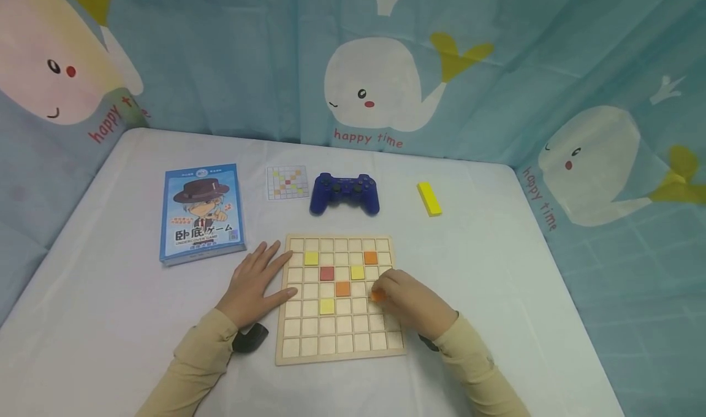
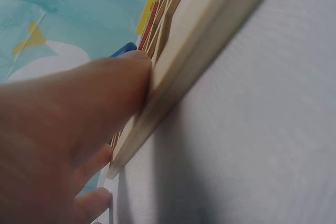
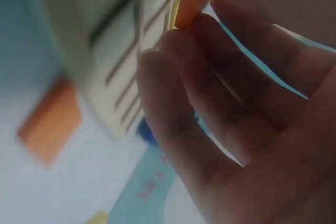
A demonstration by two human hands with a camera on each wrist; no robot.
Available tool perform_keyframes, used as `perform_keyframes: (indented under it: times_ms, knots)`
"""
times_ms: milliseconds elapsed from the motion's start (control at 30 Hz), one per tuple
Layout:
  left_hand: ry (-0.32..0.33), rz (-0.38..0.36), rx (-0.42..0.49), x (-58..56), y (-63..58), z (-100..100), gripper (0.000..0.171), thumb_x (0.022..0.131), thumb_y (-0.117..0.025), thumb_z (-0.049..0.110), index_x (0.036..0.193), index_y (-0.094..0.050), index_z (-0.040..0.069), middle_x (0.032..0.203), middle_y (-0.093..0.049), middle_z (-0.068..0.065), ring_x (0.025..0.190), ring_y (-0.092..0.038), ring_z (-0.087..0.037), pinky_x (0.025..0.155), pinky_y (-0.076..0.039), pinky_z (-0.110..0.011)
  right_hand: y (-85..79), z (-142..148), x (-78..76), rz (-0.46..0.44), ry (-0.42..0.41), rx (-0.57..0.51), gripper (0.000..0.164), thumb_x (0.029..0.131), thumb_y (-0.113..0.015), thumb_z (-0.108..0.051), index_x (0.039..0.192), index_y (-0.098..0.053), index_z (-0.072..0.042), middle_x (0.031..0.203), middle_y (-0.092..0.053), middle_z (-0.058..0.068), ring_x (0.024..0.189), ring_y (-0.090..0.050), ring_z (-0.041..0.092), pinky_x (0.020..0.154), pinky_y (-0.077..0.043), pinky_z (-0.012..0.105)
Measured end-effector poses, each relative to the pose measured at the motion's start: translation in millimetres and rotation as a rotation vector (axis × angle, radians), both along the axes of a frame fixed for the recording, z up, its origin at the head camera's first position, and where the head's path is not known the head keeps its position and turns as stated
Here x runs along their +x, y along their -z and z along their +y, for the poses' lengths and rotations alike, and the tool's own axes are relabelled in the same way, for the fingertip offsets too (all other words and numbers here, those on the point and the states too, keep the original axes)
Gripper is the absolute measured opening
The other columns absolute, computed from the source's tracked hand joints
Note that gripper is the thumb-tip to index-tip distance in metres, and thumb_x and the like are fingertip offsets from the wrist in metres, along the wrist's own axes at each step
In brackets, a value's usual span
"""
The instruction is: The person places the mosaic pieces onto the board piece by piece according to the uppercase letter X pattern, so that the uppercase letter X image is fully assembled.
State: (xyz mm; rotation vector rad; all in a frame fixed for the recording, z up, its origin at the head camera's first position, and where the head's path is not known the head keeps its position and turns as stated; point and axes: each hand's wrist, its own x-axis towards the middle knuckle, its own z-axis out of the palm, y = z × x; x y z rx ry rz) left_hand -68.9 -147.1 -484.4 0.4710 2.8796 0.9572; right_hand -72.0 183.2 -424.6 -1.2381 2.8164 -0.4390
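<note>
A wooden grid board (image 1: pixel 342 361) lies on the white table with several coloured square tiles in its cells, among them a red tile (image 1: pixel 327 273), a yellow tile (image 1: pixel 327 306) and an orange tile (image 1: pixel 342 289). My left hand (image 1: pixel 250 288) rests with spread fingers at the board's left edge, its thumb touching the rim in the left wrist view. Over the board's right side, my right hand (image 1: pixel 410 300) pinches another orange tile (image 3: pixel 190 2) between thumb and fingers. The cell beneath that tile is partly hidden by the hand.
Behind the board are a blue game controller (image 1: pixel 345 194), a pattern card (image 1: pixel 287 183) and a yellow bar (image 1: pixel 429 198). A blue game box (image 1: pixel 203 213) stands left. A blurred orange block (image 3: pixel 52 121) lies beside the board, hidden in the head view.
</note>
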Motion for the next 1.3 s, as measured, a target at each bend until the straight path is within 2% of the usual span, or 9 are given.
perform_keyframes:
  times_ms: [133, 267, 733, 900, 1067, 1300]
  knots:
    - [-0.002, -0.002, -0.001, 0.3, -1.6, 0.1, 0.071, 0.087, -0.064, 0.045, 0.145, -0.041, 0.013, 0.156, -0.026, -0.016, 0.145, -0.012, -0.038, 0.115, -0.011, -0.06, 8.3, -10.9, 3.2, 0.045, -0.071, -0.037, 0.017, 0.084, -0.074, -0.011, 0.097, -0.063, -0.011, 0.095, -0.062, -0.004, 0.09, -0.06, 0.01, 0.078, -0.052, 0.018]
    - [-0.002, -0.011, 0.009, 0.7, -3.8, 0.7, 0.071, 0.087, -0.064, 0.045, 0.145, -0.041, 0.012, 0.156, -0.025, -0.016, 0.145, -0.012, -0.039, 0.115, -0.01, -0.059, 12.8, -18.7, 6.5, 0.066, -0.102, -0.07, 0.016, 0.083, -0.074, -0.01, 0.094, -0.063, -0.013, 0.093, -0.061, -0.005, 0.087, -0.059, 0.009, 0.076, -0.051, 0.016]
    - [-0.003, -0.006, 0.004, -0.7, -2.8, 1.2, 0.071, 0.087, -0.065, 0.044, 0.145, -0.041, 0.012, 0.156, -0.026, -0.016, 0.145, -0.012, -0.038, 0.115, -0.01, -0.059, 17.9, -25.4, 7.2, 0.095, -0.095, -0.07, 0.014, 0.083, -0.074, -0.01, 0.093, -0.065, -0.014, 0.094, -0.06, -0.007, 0.089, -0.06, 0.008, 0.078, -0.051, 0.016]
    - [-0.001, -0.001, 0.005, -0.4, -2.4, 0.5, 0.07, 0.087, -0.065, 0.044, 0.145, -0.041, 0.012, 0.156, -0.026, -0.016, 0.145, -0.013, -0.039, 0.115, -0.011, -0.06, 17.0, -24.4, 7.9, 0.077, -0.088, -0.061, 0.015, 0.083, -0.074, -0.012, 0.095, -0.066, -0.014, 0.095, -0.061, -0.007, 0.089, -0.06, 0.008, 0.078, -0.051, 0.017]
    - [0.0, 0.0, 0.002, -0.7, -0.8, 0.5, 0.07, 0.087, -0.065, 0.044, 0.145, -0.041, 0.012, 0.156, -0.026, -0.016, 0.145, -0.013, -0.039, 0.115, -0.011, -0.06, 11.7, -14.7, 10.8, 0.065, -0.019, -0.02, 0.018, 0.084, -0.074, -0.017, 0.1, -0.065, -0.014, 0.099, -0.062, -0.005, 0.092, -0.06, 0.01, 0.08, -0.053, 0.021]
    - [-0.004, -0.004, 0.001, -1.8, -1.0, 0.7, 0.071, 0.087, -0.065, 0.045, 0.145, -0.041, 0.012, 0.156, -0.026, -0.016, 0.145, -0.013, -0.039, 0.115, -0.011, -0.06, 2.2, 24.8, 19.7, 0.078, 0.166, -0.023, 0.021, 0.082, -0.076, -0.015, 0.1, -0.064, -0.011, 0.102, -0.063, -0.002, 0.093, -0.06, 0.012, 0.08, -0.054, 0.026]
